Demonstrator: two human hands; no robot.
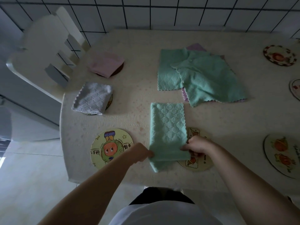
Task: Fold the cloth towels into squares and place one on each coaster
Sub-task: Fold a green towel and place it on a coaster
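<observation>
Your left hand (140, 152) and right hand (197, 146) pinch the near end of the green towel (168, 127), which partly covers one coaster (200, 163). The round coaster (99, 153) beside it lies bare near the table edge (65, 143).

hidden: pink towel (105, 65) covers most of its coaster (119, 70) | cut off: right-edge coaster (294, 90)

The person is wearing a white top (164, 215) that is filling the bottom middle of the view, round and smooth. Just above it a dark, almost black piece of clothing (160, 196) is showing. Both arms are bare, with no sleeves showing on them. The left hand (139, 152) and the right hand (197, 146) are wearing no gloves.
</observation>
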